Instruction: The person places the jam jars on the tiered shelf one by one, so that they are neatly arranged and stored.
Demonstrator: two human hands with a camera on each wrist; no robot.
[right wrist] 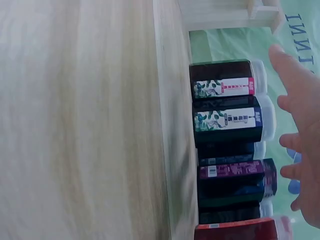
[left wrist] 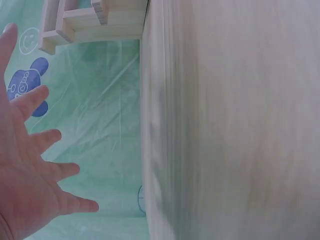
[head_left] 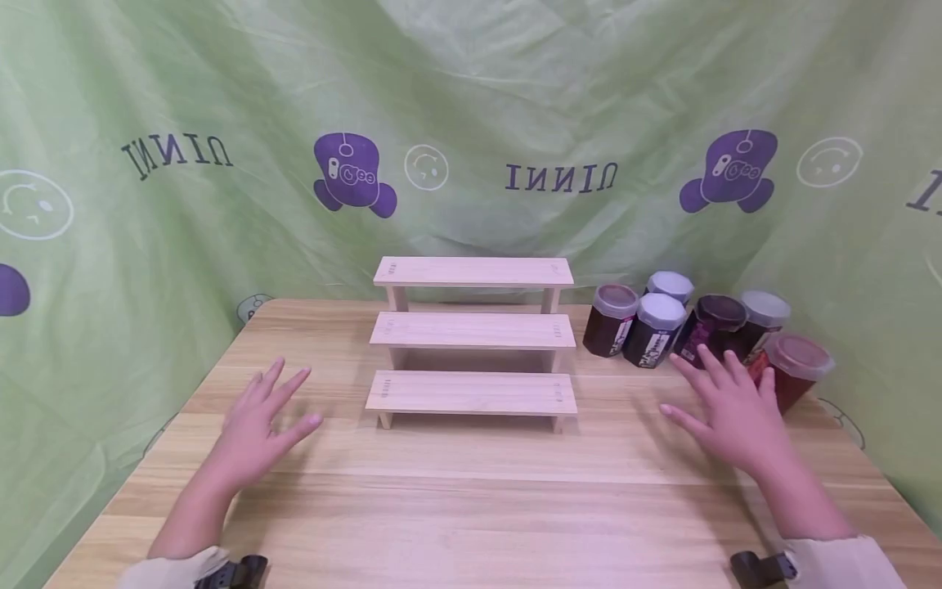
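My left hand (head_left: 253,429) hovers over the left part of the table, fingers spread, holding nothing; the left wrist view shows the same spread fingers (left wrist: 47,142). On the right, my right hand (head_left: 739,417) is held above the table with fingers apart and nothing in them. It is nearest to a group of several lidded jars, and its fingertips overlap a dark purple-lidded jar (head_left: 710,327) in the head view. Beside that hand leans a red jar (head_left: 798,364). Jars with a pink label (right wrist: 225,87) and a white label (right wrist: 230,120) stand side by side.
A three-step wooden stand (head_left: 471,393) sits mid-table between the hands, close to the back edge. The wood-grain table (head_left: 471,499) ends at a green printed curtain (head_left: 471,98) that hangs behind and along both sides. Jars crowd the back right corner.
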